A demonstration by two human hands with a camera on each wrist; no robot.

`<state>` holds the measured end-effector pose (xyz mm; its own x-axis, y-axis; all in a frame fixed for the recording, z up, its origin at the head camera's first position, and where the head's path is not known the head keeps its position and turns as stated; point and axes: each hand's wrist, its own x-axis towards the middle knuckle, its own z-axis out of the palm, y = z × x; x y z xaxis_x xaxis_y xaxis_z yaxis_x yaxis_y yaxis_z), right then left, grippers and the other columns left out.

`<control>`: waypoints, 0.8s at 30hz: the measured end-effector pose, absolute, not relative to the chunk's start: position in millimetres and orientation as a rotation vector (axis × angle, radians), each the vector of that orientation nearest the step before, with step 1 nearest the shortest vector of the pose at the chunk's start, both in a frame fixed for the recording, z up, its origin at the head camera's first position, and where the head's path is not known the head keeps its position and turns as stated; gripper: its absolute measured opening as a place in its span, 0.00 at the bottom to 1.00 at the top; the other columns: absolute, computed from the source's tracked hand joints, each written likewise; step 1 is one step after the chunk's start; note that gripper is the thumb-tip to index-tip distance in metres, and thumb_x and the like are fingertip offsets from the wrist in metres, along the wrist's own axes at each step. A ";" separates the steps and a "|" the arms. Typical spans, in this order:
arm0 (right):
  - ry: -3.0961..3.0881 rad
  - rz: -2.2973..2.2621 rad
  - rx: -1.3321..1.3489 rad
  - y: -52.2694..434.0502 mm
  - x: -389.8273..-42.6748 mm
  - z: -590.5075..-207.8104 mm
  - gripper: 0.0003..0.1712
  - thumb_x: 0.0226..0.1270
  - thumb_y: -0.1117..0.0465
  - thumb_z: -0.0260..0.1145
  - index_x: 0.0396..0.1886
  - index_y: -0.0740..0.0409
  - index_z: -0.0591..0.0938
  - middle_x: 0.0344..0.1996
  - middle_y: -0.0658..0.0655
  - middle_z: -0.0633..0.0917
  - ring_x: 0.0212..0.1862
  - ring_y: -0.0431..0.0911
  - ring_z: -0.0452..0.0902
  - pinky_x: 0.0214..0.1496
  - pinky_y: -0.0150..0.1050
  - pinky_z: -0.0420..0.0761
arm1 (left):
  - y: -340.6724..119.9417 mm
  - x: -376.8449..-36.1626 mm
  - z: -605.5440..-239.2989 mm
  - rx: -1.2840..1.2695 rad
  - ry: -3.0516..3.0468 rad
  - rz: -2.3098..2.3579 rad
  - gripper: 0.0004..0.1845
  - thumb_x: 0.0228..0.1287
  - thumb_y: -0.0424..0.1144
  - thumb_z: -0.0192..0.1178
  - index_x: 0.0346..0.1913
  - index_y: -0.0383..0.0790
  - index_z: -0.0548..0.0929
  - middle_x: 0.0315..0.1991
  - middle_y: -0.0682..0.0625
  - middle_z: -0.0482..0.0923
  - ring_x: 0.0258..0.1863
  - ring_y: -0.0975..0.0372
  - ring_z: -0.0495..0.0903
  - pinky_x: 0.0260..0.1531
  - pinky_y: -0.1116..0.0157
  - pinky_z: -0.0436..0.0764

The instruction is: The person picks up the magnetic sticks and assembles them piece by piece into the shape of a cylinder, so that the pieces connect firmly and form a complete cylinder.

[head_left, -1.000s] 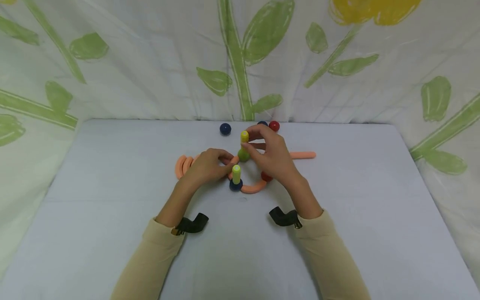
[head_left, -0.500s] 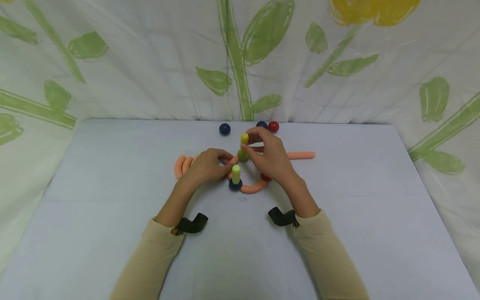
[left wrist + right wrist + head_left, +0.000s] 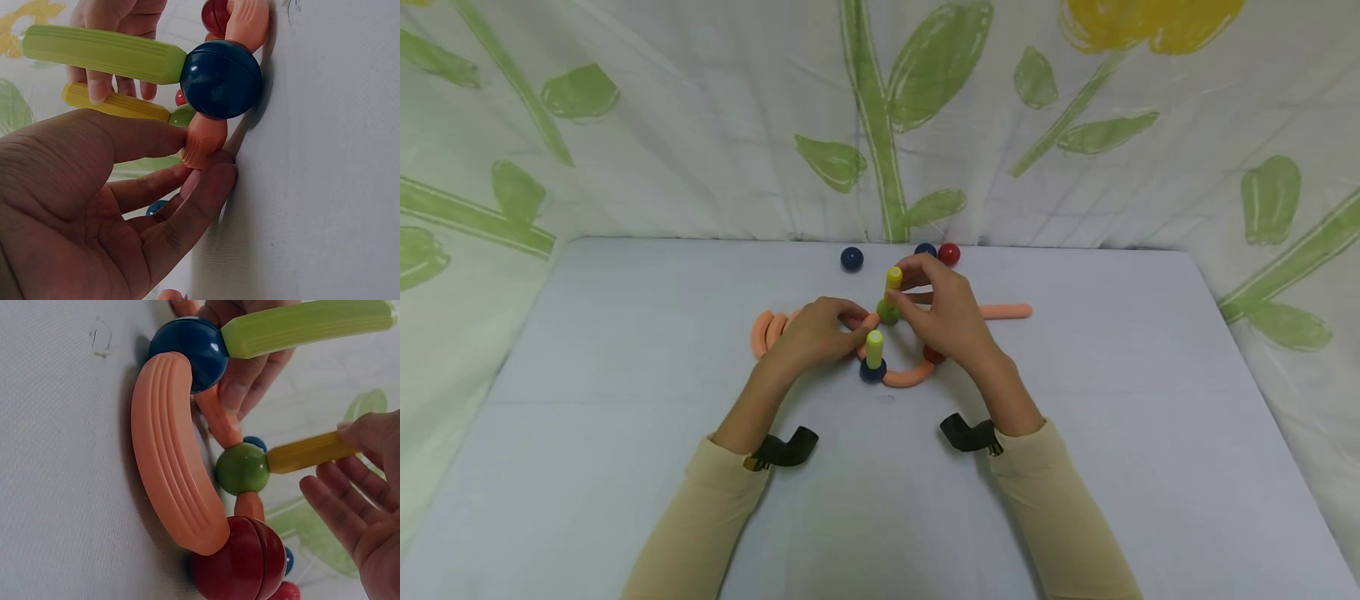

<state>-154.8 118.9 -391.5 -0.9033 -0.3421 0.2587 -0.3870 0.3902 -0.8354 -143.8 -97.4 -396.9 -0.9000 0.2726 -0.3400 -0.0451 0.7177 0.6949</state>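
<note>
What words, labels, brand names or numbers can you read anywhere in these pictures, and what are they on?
None: no readable text, number or brand shows in any view.
The sticks, yellow and lime, carry only ribs.
The balls, navy, green and red, are plain.
The cloth backdrop shows painted leaves and stems, no lettering.
The table bears a faint scuff, not a readable sign.

The right hand hides most of the far orange arc in the head view.
</note>
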 end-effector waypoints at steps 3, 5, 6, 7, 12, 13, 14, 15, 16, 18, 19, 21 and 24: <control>-2.587 1.562 0.681 118.5 -155.2 -391.3 0.18 0.72 0.67 0.71 0.58 0.63 0.79 0.51 0.62 0.87 0.55 0.53 0.88 0.53 0.45 0.90 | -98.1 -144.1 -395.7 0.166 2.498 1.023 0.23 0.77 0.53 0.61 0.63 0.42 0.86 0.44 0.49 0.91 0.40 0.61 0.84 0.48 0.61 0.80; -2.596 1.545 0.688 118.1 -155.3 -391.5 0.19 0.72 0.66 0.71 0.60 0.63 0.79 0.51 0.62 0.88 0.55 0.53 0.88 0.55 0.46 0.90 | -98.6 -144.1 -394.8 0.161 2.499 1.024 0.23 0.77 0.53 0.61 0.63 0.42 0.86 0.46 0.49 0.91 0.41 0.60 0.84 0.49 0.60 0.80; -2.603 1.533 0.692 118.1 -155.4 -392.0 0.20 0.73 0.66 0.72 0.60 0.63 0.79 0.51 0.61 0.88 0.56 0.52 0.87 0.56 0.46 0.89 | -99.0 -144.0 -394.3 0.159 2.495 1.025 0.23 0.77 0.53 0.61 0.63 0.42 0.86 0.47 0.49 0.91 0.41 0.60 0.84 0.49 0.60 0.80; -2.610 1.525 0.699 118.1 -155.4 -392.1 0.21 0.72 0.66 0.72 0.61 0.62 0.79 0.51 0.61 0.88 0.56 0.52 0.87 0.57 0.46 0.89 | -99.3 -143.9 -394.4 0.160 2.494 1.025 0.23 0.77 0.53 0.61 0.63 0.42 0.86 0.47 0.49 0.91 0.42 0.60 0.84 0.50 0.60 0.80; -2.652 1.484 0.729 119.1 -155.1 -392.0 0.26 0.71 0.64 0.74 0.65 0.62 0.78 0.53 0.61 0.87 0.58 0.54 0.86 0.63 0.48 0.87 | -101.4 -143.0 -396.1 0.164 2.491 1.017 0.23 0.77 0.54 0.60 0.63 0.42 0.86 0.50 0.48 0.90 0.44 0.60 0.84 0.51 0.60 0.81; -2.659 1.483 0.736 119.6 -155.0 -391.5 0.27 0.70 0.64 0.75 0.65 0.62 0.78 0.53 0.61 0.87 0.59 0.55 0.86 0.63 0.49 0.86 | -101.7 -142.7 -396.1 0.163 2.493 1.015 0.23 0.77 0.54 0.60 0.63 0.42 0.86 0.50 0.48 0.90 0.44 0.60 0.85 0.51 0.59 0.81; -2.668 1.480 0.741 120.2 -154.9 -391.1 0.27 0.70 0.64 0.75 0.66 0.62 0.78 0.54 0.61 0.86 0.59 0.55 0.86 0.64 0.50 0.86 | -102.0 -142.4 -395.8 0.159 2.495 1.015 0.23 0.77 0.54 0.61 0.63 0.42 0.86 0.50 0.48 0.90 0.44 0.60 0.85 0.51 0.59 0.81; -2.677 1.475 0.747 121.1 -155.1 -390.9 0.28 0.69 0.64 0.75 0.66 0.62 0.78 0.55 0.61 0.86 0.59 0.56 0.85 0.64 0.50 0.86 | -102.3 -142.1 -395.4 0.156 2.495 1.018 0.23 0.77 0.54 0.61 0.63 0.42 0.86 0.50 0.48 0.90 0.44 0.59 0.85 0.52 0.58 0.81; -2.688 1.470 0.755 122.3 -155.2 -390.2 0.29 0.69 0.63 0.76 0.67 0.61 0.77 0.56 0.61 0.86 0.60 0.57 0.85 0.65 0.51 0.85 | -102.4 -141.8 -395.1 0.152 2.495 1.020 0.23 0.77 0.54 0.61 0.63 0.42 0.86 0.49 0.48 0.90 0.45 0.59 0.85 0.52 0.58 0.81; -2.718 1.451 0.767 125.6 -155.7 -390.1 0.31 0.70 0.62 0.75 0.69 0.61 0.76 0.60 0.61 0.83 0.62 0.58 0.83 0.66 0.52 0.84 | -102.1 -141.6 -394.7 0.145 2.495 1.023 0.23 0.77 0.54 0.61 0.63 0.42 0.86 0.49 0.49 0.90 0.46 0.59 0.85 0.53 0.58 0.81; -2.731 1.449 0.770 128.0 -155.9 -390.0 0.32 0.70 0.62 0.75 0.70 0.61 0.76 0.62 0.62 0.82 0.63 0.59 0.82 0.66 0.53 0.84 | -101.7 -141.5 -394.7 0.146 2.494 1.024 0.23 0.77 0.54 0.61 0.63 0.42 0.86 0.49 0.49 0.90 0.46 0.59 0.85 0.53 0.58 0.81; -2.750 1.434 0.770 133.2 -156.5 -389.0 0.33 0.71 0.62 0.74 0.72 0.61 0.75 0.65 0.64 0.80 0.65 0.60 0.81 0.68 0.54 0.82 | -100.3 -141.8 -395.0 0.156 2.489 1.030 0.23 0.77 0.54 0.61 0.62 0.42 0.86 0.48 0.49 0.91 0.46 0.59 0.85 0.53 0.58 0.81; -2.762 1.405 0.752 143.2 -157.1 -384.5 0.34 0.71 0.62 0.74 0.73 0.62 0.74 0.67 0.65 0.79 0.67 0.61 0.78 0.70 0.55 0.80 | -98.1 -144.0 -394.9 0.183 2.497 1.027 0.23 0.77 0.55 0.60 0.62 0.43 0.87 0.46 0.50 0.91 0.45 0.60 0.85 0.51 0.60 0.81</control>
